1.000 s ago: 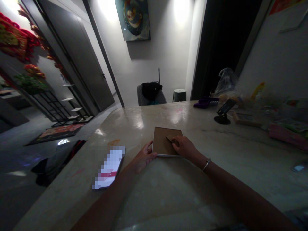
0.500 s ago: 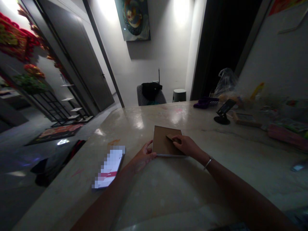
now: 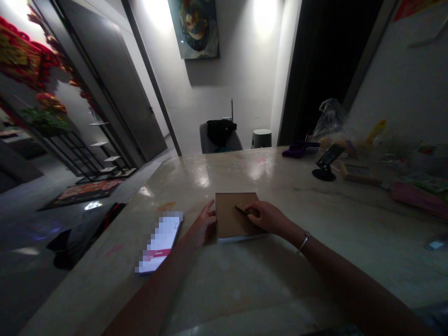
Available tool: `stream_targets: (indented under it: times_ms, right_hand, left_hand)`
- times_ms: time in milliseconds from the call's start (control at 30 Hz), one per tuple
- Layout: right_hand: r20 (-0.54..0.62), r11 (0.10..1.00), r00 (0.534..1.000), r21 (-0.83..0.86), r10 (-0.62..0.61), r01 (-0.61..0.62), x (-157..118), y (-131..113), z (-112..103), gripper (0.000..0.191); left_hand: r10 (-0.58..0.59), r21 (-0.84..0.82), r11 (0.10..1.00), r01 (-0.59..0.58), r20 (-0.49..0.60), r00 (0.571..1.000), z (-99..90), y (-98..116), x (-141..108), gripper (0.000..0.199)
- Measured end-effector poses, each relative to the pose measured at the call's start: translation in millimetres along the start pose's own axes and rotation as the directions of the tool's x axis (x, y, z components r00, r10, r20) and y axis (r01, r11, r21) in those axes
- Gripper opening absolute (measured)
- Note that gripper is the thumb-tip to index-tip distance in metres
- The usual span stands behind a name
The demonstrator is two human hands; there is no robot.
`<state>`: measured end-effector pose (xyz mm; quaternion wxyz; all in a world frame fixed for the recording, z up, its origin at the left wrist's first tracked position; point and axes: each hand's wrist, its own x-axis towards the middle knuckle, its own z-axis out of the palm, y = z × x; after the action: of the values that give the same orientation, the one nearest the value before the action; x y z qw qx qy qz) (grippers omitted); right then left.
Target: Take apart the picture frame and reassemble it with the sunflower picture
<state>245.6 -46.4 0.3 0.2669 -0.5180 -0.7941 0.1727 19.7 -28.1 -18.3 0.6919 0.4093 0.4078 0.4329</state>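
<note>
A small square picture frame [image 3: 227, 217] lies flat on the tabletop [image 3: 315, 275], with its brown back facing up and its pale edge showing along the near side. It sits in front of the person, between the two hands.

The left hand [image 3: 201, 227] is at the left side of the frame. Its grip is open, with the fingers [image 3: 209, 209] spread a little and curved. They are at the frame's left edge, but I cannot tell if they press on it.

The right hand [image 3: 262, 217] lies on the right part of the frame's back. Its fingers [image 3: 252, 208] are on or right by a small brown tab [image 3: 241, 207] on the back. I cannot tell if this grip has hold of the tab or is only resting there. A thin silver bracelet [image 3: 304, 242] goes around the right wrist.

A phone [image 3: 160, 242] with a blurred screen lies on the tabletop, just left of the left hand. Farther away on the right, a black phone stand [image 3: 325, 168] holds a dark phone-like thing. Near it are a purple thing [image 3: 300, 149], a clear plastic bag [image 3: 329, 119] and a pink pack [image 3: 418, 198].
</note>
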Motion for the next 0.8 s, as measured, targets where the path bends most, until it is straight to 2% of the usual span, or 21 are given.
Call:
stream_targets:
  times_ms: [67, 133, 200, 267, 333, 467, 633, 800]
  right_hand:
    - [0.016, 0.999, 0.999, 0.000, -0.038, 0.038, -0.8, -3.8, 1.6, 0.023]
    - [0.031, 0.998, 0.998, -0.003, -0.056, 0.057, -1.0, -5.4, 1.8, 0.023]
    - [0.047, 0.998, 0.997, -0.012, -0.059, 0.060, -0.9, -5.5, 0.7, 0.024]
    - [0.062, 0.998, 0.996, -0.021, -0.061, 0.062, -0.8, -5.0, -1.0, 0.025]
    - [0.073, 0.997, 0.995, -0.026, -0.065, 0.067, -0.9, -4.5, -2.4, 0.026]
    - [0.093, 0.996, 0.992, -0.025, -0.088, 0.090, -1.3, -3.0, -3.1, 0.026]
    - [0.105, 0.996, 0.990, -0.002, -0.092, 0.092, -1.1, -1.1, -2.9, 0.027]
    - [0.114, 0.995, 0.989, 0.039, -0.098, 0.094, -0.9, -4.0, -3.7, 0.025]
  left_hand:
    - [0.022, 0.049, 0.999, -0.018, -0.068, 0.997, -4.6, 2.7, 1.9, 0.085]
    - [0.084, 0.107, 0.991, -0.074, -0.091, 0.992, -7.7, 4.1, 3.3, 0.084]
    - [0.170, 0.183, 0.970, -0.158, -0.054, 0.984, -9.2, 3.8, 4.6, 0.079]
    - [0.206, 0.251, 0.947, -0.200, 0.002, 0.979, -10.1, 2.2, 6.4, 0.073]
    - [0.192, 0.297, 0.936, -0.188, 0.014, 0.981, -11.2, 0.2, 8.8, 0.071]
    - [0.199, 0.367, 0.915, -0.166, -0.054, 0.978, -15.1, -2.1, 13.4, 0.076]
    - [0.141, 0.334, 0.937, -0.101, -0.099, 0.985, -16.5, -0.6, 13.0, 0.070]
    - [0.191, 0.326, 0.936, -0.129, -0.165, 0.968, -16.5, -2.2, 13.4, 0.064]
